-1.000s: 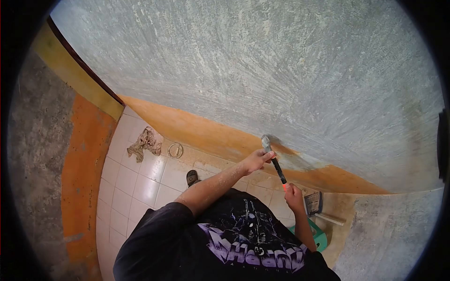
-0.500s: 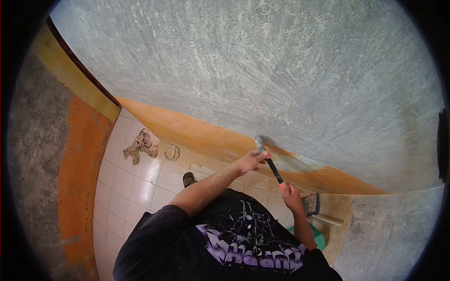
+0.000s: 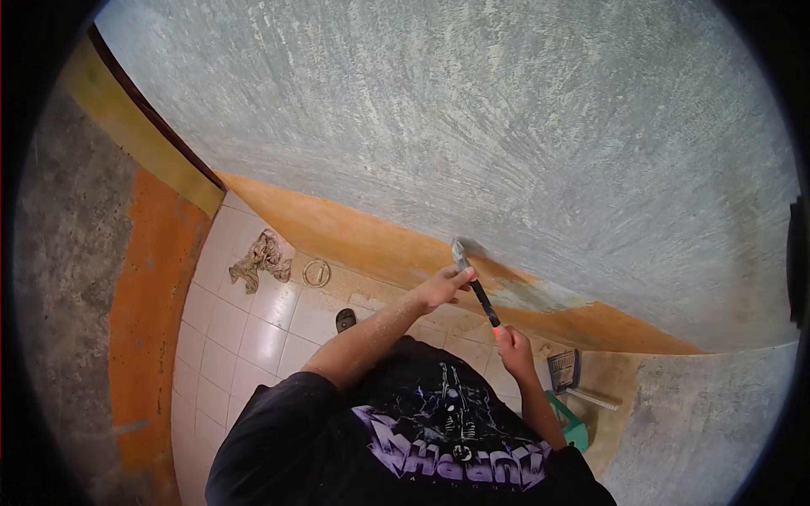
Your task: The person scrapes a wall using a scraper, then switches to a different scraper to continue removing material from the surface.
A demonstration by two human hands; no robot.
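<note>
A long-handled scraper (image 3: 482, 301) with a black grip, an orange end and a grey metal head slants across the middle of the view. Its head meets the wall (image 3: 498, 152) at the border between the rough grey surface and the orange band (image 3: 354, 219). My left hand (image 3: 442, 287) is closed around the scraper just below the head, fingers partly behind it. Lower and to the right, my right hand (image 3: 515, 347) grips the orange end of the handle. Pale dust speckles my left forearm.
A crumpled cloth (image 3: 263, 257) and a coiled ring (image 3: 316, 273) lie on the tiled floor (image 3: 221, 325) to the left. A sandal (image 3: 345, 320) shows near my body. On the right are a dark tray (image 3: 564, 369), a white rod (image 3: 595, 398) and a green container (image 3: 575, 426).
The scraper and both hands have moved slightly left along the wall. The background has shifted a little to the right. Both hands keep their grip.
</note>
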